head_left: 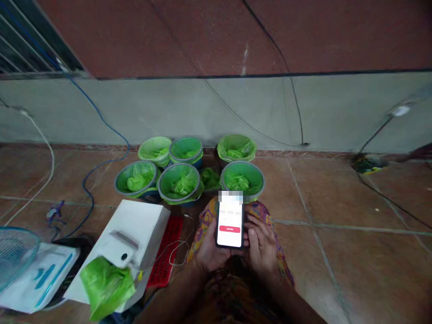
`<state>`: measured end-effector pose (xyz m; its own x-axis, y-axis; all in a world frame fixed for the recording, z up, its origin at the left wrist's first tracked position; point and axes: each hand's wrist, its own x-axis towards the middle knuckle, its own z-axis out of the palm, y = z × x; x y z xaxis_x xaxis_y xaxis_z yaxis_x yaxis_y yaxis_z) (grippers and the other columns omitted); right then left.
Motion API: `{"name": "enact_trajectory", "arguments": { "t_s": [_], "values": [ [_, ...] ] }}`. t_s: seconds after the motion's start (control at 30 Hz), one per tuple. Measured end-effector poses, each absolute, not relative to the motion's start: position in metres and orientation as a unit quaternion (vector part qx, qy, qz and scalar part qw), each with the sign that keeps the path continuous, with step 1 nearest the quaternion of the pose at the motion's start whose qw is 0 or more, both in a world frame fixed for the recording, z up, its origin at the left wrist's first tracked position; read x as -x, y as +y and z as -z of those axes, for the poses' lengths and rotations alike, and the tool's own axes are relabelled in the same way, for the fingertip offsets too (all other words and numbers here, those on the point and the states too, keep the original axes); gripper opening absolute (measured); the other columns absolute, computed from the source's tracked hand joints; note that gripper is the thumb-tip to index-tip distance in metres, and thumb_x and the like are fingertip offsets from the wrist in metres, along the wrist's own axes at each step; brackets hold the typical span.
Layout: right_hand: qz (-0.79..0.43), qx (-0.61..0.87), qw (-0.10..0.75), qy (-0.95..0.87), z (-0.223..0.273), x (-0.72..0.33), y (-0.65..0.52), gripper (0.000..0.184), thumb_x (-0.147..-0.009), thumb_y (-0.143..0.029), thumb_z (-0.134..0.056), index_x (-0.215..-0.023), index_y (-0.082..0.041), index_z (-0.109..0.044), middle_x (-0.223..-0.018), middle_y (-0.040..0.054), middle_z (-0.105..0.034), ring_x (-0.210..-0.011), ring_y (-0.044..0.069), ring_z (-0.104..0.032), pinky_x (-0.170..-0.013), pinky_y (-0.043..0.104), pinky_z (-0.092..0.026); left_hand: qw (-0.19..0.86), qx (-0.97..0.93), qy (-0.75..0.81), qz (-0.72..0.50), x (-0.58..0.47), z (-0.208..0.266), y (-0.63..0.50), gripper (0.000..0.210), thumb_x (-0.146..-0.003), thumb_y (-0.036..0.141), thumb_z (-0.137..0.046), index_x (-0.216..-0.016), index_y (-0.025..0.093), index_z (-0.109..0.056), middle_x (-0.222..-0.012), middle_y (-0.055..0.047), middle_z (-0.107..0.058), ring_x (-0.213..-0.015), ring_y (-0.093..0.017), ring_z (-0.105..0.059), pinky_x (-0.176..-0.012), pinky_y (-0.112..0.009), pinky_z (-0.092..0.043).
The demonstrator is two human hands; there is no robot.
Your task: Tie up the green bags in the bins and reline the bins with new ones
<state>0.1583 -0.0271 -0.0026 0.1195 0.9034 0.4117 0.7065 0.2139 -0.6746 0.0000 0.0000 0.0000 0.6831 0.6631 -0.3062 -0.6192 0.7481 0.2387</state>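
A smartphone (230,236) with a lit white screen and a red bar is held upright over my lap. My left hand (212,249) is closed around its left side and lower edge. To the right of the phone, my right hand (261,245) lies with its fingers loosely stretched out. The fingertips are close to the phone's right edge; whether they touch it is hard to tell. Beneath both hands is patterned yellow and purple cloth (265,213). Just beyond the phone stands a bucket (242,180) lined with a green bag.
Several more green-lined buckets (180,182) stand along the wall. At left are a white box (135,229) carrying a white device (123,249) and a green plastic bag (108,285). A red tray (165,256) lies beside it. A blue cable (89,180) trails across the tiled floor.
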Motion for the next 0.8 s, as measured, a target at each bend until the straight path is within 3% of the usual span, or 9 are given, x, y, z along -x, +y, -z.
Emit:
{"name": "enact_trajectory", "arguments": {
  "t_s": [0.8],
  "values": [
    [-0.110,0.604,0.408,-0.676,-0.0008,-0.1652,-0.0242,0.031,-0.098,-0.022,-0.037,-0.098,-0.017,-0.068,-0.114,0.0119,-0.068,-0.112,0.024,-0.060,-0.099,0.047,-0.039,0.916,-0.072,0.172,-0.356,-0.0080,-0.0037,0.0008,0.080,-0.092,0.068,-0.023,-0.126,0.006,-0.061,-0.110,-0.020,-0.071,-0.091,-0.026,-0.069,-0.070,-0.033,-0.054]
  ]
}}
